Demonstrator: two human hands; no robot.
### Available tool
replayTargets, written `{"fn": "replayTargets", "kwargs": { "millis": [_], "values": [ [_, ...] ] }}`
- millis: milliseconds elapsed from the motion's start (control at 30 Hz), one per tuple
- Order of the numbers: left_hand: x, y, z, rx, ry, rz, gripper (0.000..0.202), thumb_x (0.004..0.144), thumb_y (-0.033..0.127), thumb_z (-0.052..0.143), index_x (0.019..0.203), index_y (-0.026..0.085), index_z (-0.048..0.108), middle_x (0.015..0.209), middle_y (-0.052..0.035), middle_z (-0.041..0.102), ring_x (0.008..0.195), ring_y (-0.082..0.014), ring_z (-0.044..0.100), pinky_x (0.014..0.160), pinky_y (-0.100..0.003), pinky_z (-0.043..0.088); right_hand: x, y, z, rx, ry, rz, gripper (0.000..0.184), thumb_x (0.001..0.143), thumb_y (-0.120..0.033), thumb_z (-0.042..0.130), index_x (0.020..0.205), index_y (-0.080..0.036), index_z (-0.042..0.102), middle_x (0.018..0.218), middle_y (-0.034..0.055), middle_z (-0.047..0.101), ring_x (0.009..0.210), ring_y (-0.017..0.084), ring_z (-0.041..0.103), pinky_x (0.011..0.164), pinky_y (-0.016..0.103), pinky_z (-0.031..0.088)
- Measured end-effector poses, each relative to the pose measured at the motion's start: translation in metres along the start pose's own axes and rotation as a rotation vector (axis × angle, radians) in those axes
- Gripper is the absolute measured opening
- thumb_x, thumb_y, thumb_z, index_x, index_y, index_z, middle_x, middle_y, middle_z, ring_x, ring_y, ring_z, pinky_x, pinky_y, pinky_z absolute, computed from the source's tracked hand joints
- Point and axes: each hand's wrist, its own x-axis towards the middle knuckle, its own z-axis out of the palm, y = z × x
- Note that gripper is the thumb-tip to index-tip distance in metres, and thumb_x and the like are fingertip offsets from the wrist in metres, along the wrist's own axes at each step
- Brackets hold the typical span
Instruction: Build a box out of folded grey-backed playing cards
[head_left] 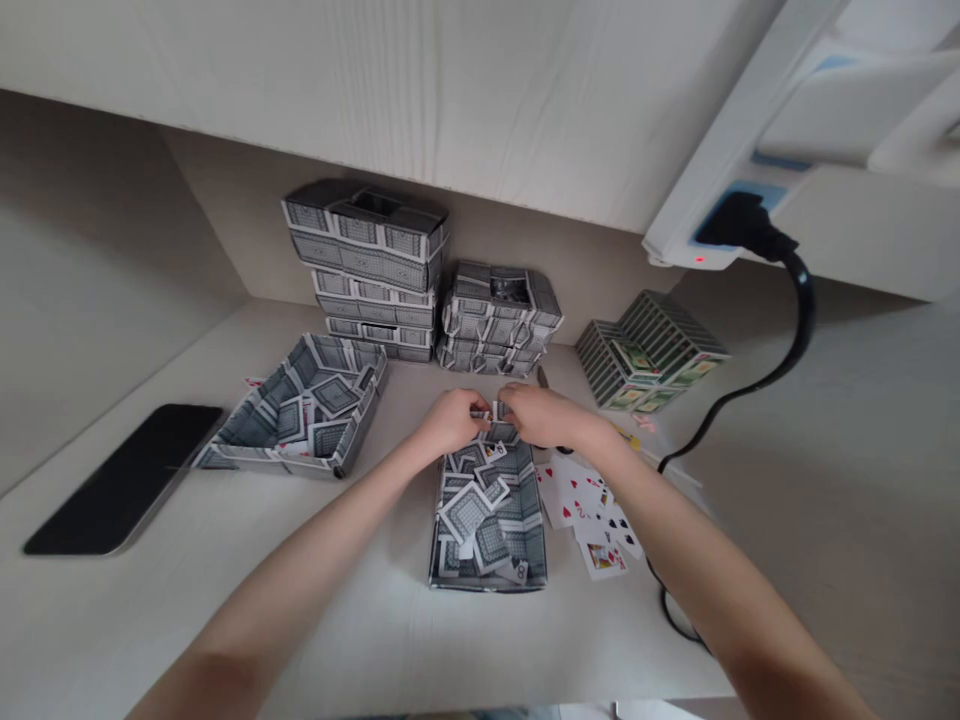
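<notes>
A small open box made of folded grey-backed playing cards [487,520] lies on the white desk in front of me. My left hand [452,421] and my right hand [541,416] meet at its far end. Both are closed in a pinch on the far wall of the card box, fingertips nearly touching. Loose face-up cards [589,505] with red and black pips lie fanned right of the box, under my right forearm.
A second open card tray [300,410] sits to the left. Two stacks of finished card boxes [371,270] [499,320] stand at the back wall, green card packs [649,352] to the right. A dark phone [124,480] lies far left. A black cable [780,330] hangs from a power strip.
</notes>
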Motion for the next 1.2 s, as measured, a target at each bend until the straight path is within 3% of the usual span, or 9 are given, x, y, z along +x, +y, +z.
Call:
{"fn": "replayTargets", "kwargs": {
  "millis": [333, 633, 933, 1200],
  "values": [
    [-0.003, 0.004, -0.002, 0.043, 0.011, -0.015, 0.021, 0.062, 0.020, 0.061, 0.082, 0.017, 0.067, 0.081, -0.0045, 0.068, 0.079, -0.0192, 0.060, 0.068, -0.025, 0.043, 0.002, -0.002, -0.002, -0.035, -0.052, 0.023, 0.021, 0.072, -0.016, 0.049, 0.093, -0.012, 0.054, 0.095, 0.0137, 0.059, 0.084, 0.022, 0.058, 0.062, 0.025, 0.038],
    [-0.002, -0.002, 0.001, 0.070, 0.029, 0.048, 0.021, 0.063, 0.022, 0.059, 0.083, 0.017, 0.066, 0.082, -0.0049, 0.068, 0.076, -0.0195, 0.061, 0.065, -0.025, 0.043, -0.006, -0.027, 0.000, -0.188, -0.043, 0.138, 0.026, 0.077, -0.011, 0.039, 0.103, -0.011, 0.045, 0.101, 0.0176, 0.054, 0.082, 0.024, 0.059, 0.063, 0.030, 0.043],
    [-0.002, 0.000, 0.001, 0.090, 0.039, 0.063, 0.021, 0.063, 0.020, 0.059, 0.083, 0.015, 0.062, 0.083, -0.0066, 0.067, 0.077, -0.0197, 0.060, 0.065, -0.025, 0.043, -0.003, -0.019, -0.001, -0.157, 0.008, 0.014, 0.026, 0.073, -0.009, 0.042, 0.098, -0.010, 0.047, 0.097, 0.0144, 0.055, 0.096, 0.026, 0.050, 0.070, 0.031, 0.041],
    [-0.003, 0.002, -0.002, 0.081, 0.032, 0.058, 0.019, 0.064, 0.022, 0.060, 0.081, 0.015, 0.064, 0.080, -0.0056, 0.067, 0.074, -0.0185, 0.059, 0.064, -0.024, 0.041, 0.001, -0.009, 0.008, -0.034, 0.021, -0.032, 0.025, 0.069, -0.006, 0.043, 0.094, -0.011, 0.045, 0.094, 0.0129, 0.052, 0.093, 0.023, 0.047, 0.073, 0.031, 0.038]
  ]
}}
